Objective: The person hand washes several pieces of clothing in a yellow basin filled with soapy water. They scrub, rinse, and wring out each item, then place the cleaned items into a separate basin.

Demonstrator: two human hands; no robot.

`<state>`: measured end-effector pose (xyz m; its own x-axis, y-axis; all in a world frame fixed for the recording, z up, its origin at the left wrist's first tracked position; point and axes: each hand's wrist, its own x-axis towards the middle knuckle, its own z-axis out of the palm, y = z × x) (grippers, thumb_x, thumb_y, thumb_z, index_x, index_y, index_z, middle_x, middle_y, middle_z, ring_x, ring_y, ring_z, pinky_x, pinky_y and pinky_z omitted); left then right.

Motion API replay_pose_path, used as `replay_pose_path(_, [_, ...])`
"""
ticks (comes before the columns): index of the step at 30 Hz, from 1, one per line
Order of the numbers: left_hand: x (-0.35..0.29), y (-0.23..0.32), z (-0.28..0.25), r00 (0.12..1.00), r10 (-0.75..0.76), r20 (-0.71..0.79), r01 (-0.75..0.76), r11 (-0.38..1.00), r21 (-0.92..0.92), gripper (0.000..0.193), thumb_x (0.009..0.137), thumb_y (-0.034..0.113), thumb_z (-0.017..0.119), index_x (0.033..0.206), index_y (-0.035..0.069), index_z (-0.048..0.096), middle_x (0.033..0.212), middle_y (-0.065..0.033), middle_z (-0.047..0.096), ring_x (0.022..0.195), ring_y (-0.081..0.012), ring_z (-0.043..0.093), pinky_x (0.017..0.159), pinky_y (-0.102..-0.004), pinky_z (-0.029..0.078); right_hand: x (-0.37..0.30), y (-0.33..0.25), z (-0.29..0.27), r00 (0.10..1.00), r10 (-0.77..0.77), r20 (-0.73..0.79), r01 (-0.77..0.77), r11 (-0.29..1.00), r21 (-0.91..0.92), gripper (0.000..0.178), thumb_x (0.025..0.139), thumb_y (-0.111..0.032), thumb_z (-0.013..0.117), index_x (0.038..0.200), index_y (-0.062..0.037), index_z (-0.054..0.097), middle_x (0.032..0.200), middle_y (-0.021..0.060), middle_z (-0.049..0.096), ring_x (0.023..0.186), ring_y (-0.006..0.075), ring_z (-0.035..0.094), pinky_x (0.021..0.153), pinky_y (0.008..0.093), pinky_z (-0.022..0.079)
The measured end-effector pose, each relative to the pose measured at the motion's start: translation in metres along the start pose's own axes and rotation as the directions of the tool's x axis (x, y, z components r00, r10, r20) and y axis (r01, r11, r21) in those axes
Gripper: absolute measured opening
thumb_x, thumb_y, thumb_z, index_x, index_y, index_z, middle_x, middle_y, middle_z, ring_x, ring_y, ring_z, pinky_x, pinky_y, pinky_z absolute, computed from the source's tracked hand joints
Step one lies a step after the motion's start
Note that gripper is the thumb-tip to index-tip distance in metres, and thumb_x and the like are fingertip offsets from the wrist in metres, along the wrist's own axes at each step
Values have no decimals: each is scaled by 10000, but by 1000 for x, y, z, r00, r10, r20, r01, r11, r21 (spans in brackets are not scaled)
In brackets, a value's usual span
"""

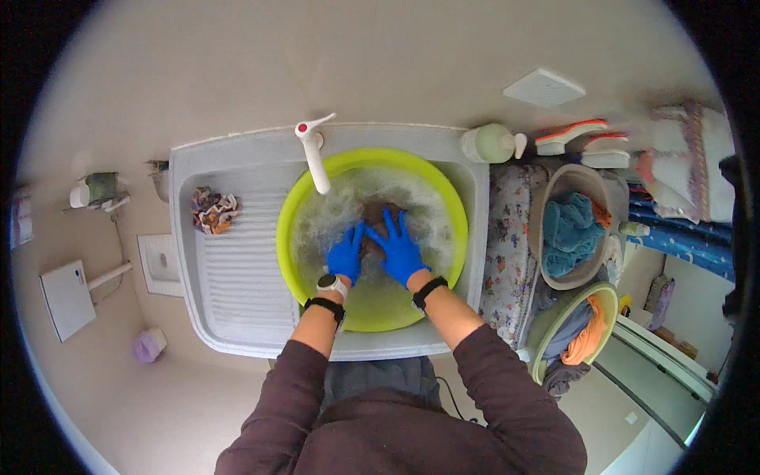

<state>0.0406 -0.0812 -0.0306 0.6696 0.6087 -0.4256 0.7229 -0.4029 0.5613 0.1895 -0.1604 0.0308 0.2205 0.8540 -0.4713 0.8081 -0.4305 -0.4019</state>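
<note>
Both my hands wear blue gloves and press down on a dark wet cloth [374, 215] in the soapy water of a lime-green basin [294, 207]. My left hand [346, 255] lies flat on the cloth's left side. My right hand [398, 247] spreads its fingers over the cloth's right side, touching the left hand. Foam hides most of the cloth. The basin sits in a white sink [237, 285], under a white tap [314, 154].
A crumpled patterned cloth [214, 210] lies on the sink's ribbed washboard at left. A green soap bottle [491, 143] and brushes [571, 134] stand at the back right. Two tubs of laundry [571, 229] [574, 332] sit to the right, on and beside a floral cloth [507, 253].
</note>
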Motion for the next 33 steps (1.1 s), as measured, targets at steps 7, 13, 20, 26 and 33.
replay_pose_path(7, [47,-69,55,961,-79,266,57,994,91,460,985,244,354,1421,104,385,1464,-130,380,1269,-316,439,1060,-410,346,40,54,71,924,182,336,-251,952,177,485,939,-263,450,1406,-138,417,1438,167,403,1254,342,453,1031,432,379])
replay_pose_path(13, [47,-54,7,932,-112,345,15,962,272,391,946,176,440,1315,59,495,1332,-160,513,1189,-311,507,1036,-395,380,66,66,65,826,162,540,-285,946,151,496,943,-290,466,1386,-70,437,1377,173,485,1246,331,480,1023,416,389])
replay_pose_path(20, [-18,22,-120,990,-95,107,143,651,-745,369,854,116,668,1178,-10,544,1140,-106,614,1016,-161,576,902,-334,472,-22,2,-60,928,52,368,-351,-205,914,487,935,-277,565,1370,-92,447,1333,137,524,1168,263,540,995,417,432])
replay_pose_path(26, [-80,86,-145,849,500,170,-411,829,-380,419,853,192,670,1218,45,527,1140,-168,611,986,-326,611,868,-385,484,-60,-62,-84,959,20,284,-258,-360,896,619,926,-284,597,1436,-83,308,1361,112,485,1185,251,520,940,387,474])
replay_pose_path(33, [-111,60,-199,942,332,48,-325,939,-113,436,852,391,631,1152,85,550,906,-189,659,830,-404,627,696,-453,515,-102,-75,-126,974,64,-219,159,498,852,320,840,-57,474,1101,25,639,1076,102,675,968,187,626,880,314,484])
